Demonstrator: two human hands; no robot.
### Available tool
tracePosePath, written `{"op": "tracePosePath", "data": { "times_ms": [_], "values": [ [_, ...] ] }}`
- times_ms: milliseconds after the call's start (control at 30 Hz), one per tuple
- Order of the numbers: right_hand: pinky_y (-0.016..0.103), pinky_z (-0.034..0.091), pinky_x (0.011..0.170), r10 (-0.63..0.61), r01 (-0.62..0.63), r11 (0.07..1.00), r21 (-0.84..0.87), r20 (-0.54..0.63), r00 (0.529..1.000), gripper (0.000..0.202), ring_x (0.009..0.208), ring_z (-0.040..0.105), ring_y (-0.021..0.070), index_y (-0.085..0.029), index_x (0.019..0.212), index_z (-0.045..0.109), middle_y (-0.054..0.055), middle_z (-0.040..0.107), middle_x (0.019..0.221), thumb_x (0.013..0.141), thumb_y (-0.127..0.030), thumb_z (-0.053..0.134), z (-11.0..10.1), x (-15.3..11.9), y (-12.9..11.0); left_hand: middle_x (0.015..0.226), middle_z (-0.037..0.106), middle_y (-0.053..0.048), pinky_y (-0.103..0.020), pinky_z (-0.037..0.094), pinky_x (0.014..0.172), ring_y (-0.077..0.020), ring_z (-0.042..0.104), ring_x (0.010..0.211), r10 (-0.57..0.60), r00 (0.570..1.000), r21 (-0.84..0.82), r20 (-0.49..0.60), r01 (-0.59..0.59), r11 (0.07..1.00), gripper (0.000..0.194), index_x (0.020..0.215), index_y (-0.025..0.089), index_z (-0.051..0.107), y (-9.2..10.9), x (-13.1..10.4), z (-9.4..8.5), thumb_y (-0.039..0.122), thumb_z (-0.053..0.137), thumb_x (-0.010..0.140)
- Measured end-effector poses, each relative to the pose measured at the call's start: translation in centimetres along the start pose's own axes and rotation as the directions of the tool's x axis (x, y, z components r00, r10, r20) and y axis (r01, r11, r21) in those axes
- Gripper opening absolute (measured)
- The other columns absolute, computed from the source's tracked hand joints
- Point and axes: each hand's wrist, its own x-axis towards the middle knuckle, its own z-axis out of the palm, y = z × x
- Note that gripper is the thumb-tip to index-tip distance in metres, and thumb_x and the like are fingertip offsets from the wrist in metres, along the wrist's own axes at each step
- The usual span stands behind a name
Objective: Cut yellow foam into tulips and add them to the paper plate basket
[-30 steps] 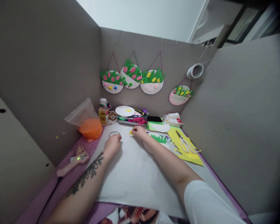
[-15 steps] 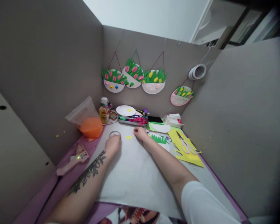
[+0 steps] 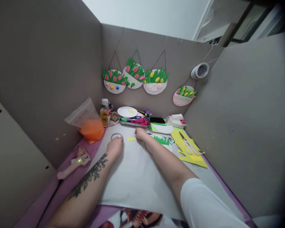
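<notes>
My left hand [image 3: 115, 146] is closed at the near side of a thin grey ring, a roll of tape [image 3: 116, 135], on the white work sheet [image 3: 133, 180]. To its right, my right hand [image 3: 140, 134] has its fingers pinched together. A sliver of a small pink paper piece [image 3: 134, 136] shows at its fingertips; the rest is hidden. Between the hands lies a small yellow paper piece [image 3: 131, 139]. Beside my right wrist is a white plate piece with green paper grass [image 3: 161, 140], partly covered by my forearm.
Scissors [image 3: 190, 147] lie on yellow paper [image 3: 196, 161] at right. A pink glue gun [image 3: 73, 165] and a bag of orange material [image 3: 91, 129] are at left. Behind stand a bottle [image 3: 105, 115] and a supply tray [image 3: 134, 124]. Plate crafts [image 3: 155, 88] hang on the grey partition.
My right hand has shifted slightly up and left, and less of the pink piece shows at its fingertips. My left hand stays at the tape roll. The view has moved a little.
</notes>
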Motion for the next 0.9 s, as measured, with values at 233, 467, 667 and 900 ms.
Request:
{"op": "tracePosePath", "data": {
  "times_ms": [233,467,667,900],
  "values": [
    [0.024,0.044,0.07,-0.034,0.035,0.999,-0.016,0.052,0.998,0.026,0.09,0.061,0.0226,-0.012,0.097,0.063,0.014,0.066,0.1,0.072,-0.013,0.058,-0.3,-0.5,-0.5,0.095,0.057,-0.009,-0.031,0.041,0.072,-0.0215,0.056,0.087,0.016,1.0,0.011,-0.017,-0.016,1.0,0.025,0.097,0.019,0.055,-0.1,-0.1,0.0,0.014,0.037,0.081],
    [0.022,0.042,0.069,-0.097,0.099,0.995,-0.018,0.081,0.992,0.018,0.086,0.061,0.0208,-0.013,0.084,0.066,0.011,0.068,0.092,0.069,-0.008,0.058,-0.5,-0.8,-0.3,0.096,0.057,-0.01,-0.03,0.041,0.072,-0.0217,0.055,0.089,0.014,1.0,0.015,-0.014,-0.013,1.0,0.026,0.099,0.019,0.054,0.0,-0.1,0.0,0.012,0.036,0.081],
    [0.021,0.041,0.068,-0.138,0.138,0.99,0.002,0.021,0.99,0.027,0.088,0.059,0.0182,-0.015,0.101,0.058,0.009,0.065,0.102,0.074,-0.015,0.055,-0.1,-0.7,0.4,0.096,0.057,-0.009,-0.03,0.041,0.072,-0.0216,0.055,0.089,0.016,1.0,0.019,-0.007,-0.015,1.0,0.026,0.1,0.019,0.054,0.1,-0.2,-0.1,0.014,0.036,0.082],
    [0.021,0.039,0.064,-0.19,0.191,0.982,-0.016,0.046,0.981,0.024,0.084,0.059,0.0175,-0.015,0.098,0.058,0.009,0.065,0.098,0.074,-0.013,0.054,0.3,-0.5,0.6,0.098,0.057,-0.009,-0.03,0.042,0.073,-0.0217,0.055,0.09,0.012,1.0,0.035,-0.001,-0.012,0.999,0.025,0.101,0.02,0.053,0.3,-0.3,-0.2,0.015,0.037,0.082]
  ]
}}
